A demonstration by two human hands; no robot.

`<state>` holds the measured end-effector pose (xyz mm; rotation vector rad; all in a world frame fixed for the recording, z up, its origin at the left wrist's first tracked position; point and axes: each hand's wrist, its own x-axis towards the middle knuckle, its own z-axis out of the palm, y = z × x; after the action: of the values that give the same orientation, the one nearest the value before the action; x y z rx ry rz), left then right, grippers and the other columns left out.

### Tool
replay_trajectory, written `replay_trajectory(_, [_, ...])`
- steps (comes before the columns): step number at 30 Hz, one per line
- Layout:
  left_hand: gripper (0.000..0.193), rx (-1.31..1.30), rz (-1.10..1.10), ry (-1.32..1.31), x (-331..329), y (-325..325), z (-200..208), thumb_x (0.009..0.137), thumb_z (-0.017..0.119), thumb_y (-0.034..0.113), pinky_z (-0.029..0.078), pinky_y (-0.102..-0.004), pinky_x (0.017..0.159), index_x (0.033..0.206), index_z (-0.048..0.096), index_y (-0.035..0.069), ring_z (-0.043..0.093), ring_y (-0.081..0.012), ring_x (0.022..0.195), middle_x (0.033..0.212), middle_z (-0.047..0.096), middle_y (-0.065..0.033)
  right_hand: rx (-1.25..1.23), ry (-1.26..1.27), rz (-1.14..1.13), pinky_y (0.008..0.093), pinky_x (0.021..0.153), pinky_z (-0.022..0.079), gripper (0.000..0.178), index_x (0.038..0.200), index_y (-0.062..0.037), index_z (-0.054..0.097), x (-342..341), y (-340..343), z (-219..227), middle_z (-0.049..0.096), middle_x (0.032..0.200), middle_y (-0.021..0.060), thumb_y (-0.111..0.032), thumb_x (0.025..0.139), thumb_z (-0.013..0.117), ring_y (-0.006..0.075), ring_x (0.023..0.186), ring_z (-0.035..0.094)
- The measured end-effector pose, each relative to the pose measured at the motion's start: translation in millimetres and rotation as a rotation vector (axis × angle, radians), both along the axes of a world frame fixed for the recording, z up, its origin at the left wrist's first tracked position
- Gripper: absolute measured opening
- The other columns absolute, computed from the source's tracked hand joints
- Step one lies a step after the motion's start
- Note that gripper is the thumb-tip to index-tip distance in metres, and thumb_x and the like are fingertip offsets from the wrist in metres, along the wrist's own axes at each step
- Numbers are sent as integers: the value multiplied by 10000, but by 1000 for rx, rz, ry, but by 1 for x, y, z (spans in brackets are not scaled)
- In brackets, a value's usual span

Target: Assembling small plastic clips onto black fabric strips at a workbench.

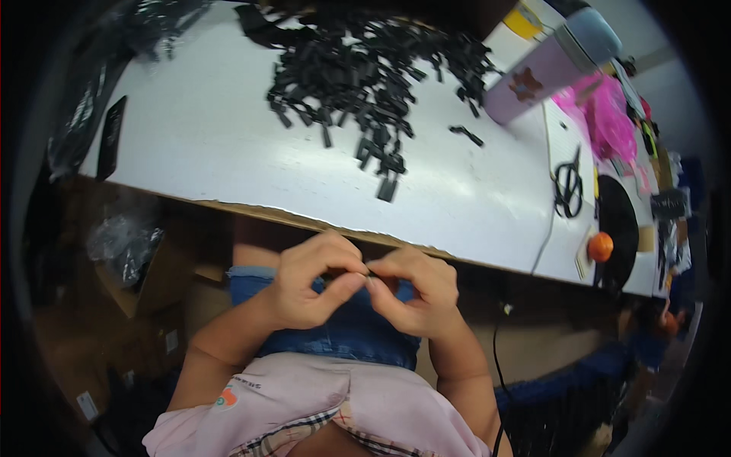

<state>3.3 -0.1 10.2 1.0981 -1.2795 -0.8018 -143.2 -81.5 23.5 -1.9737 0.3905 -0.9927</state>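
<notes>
My left hand (318, 280) and my right hand (417, 291) meet fingertip to fingertip over my lap, just below the table's front edge. Thumb and forefinger of each are pinched together around something tiny and dark, mostly hidden by the fingers; its kind cannot be made out. On the table beyond lies a large heap of small black plastic pieces (343, 72), some shaped like short clips or buckles. One of them, a flat black piece (387, 190), lies closest to my hands. A separate black piece (467, 135) rests to the right of the heap.
The white table (228, 152) has a worn front edge. At right stand a lilac bottle (533, 80), black scissors (569, 186), an orange fruit (600, 247) and a pink plastic bag (609, 118). A black phone-like slab (111, 139) lies left. Below are a cardboard box (137, 286) and a cable (496, 358).
</notes>
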Motion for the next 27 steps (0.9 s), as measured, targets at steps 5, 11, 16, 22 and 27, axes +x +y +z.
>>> replay_trajectory(5, [82,-188,11,-104,5,2,9,733,584,-26,428,-260,523,792,535,3,527,-190,605,739,545,-95,79,185,208,223,412,405,152,773,-19,567,0,6,-5,526,617,61,-1,638,635,132,461,513])
replay_trajectory(11, [125,45,129,-547,44,-24,-1,725,586,46,443,-307,643,831,537,3,543,-270,734,819,558,-126,-50,573,75,337,515,449,218,862,-9,547,11,8,-72,550,719,140,-127,697,629,285,603,562])
replay_trajectory(16, [415,63,825,-979,198,-87,10,693,628,112,365,-345,862,1083,502,51,481,-263,988,1076,525,-116,-221,785,-5,425,899,352,491,1162,-39,449,-3,9,-114,455,1137,242,-313,771,563,396,1053,435])
replay_trajectory(22, [368,626,1457,-1358,340,-122,-15,721,576,115,278,-457,949,1082,517,148,421,-291,1079,1123,498,-124,-179,787,30,415,925,323,461,1138,-49,480,-3,12,-142,467,1126,229,-279,752,581,390,1055,432])
replay_trajectory(27, [94,595,1129,-1093,356,-121,-10,745,514,87,364,-403,848,819,570,91,505,-296,920,898,568,-109,-235,753,49,429,916,326,456,1135,-41,470,2,-1,-148,456,1134,222,-275,757,569,390,1053,428])
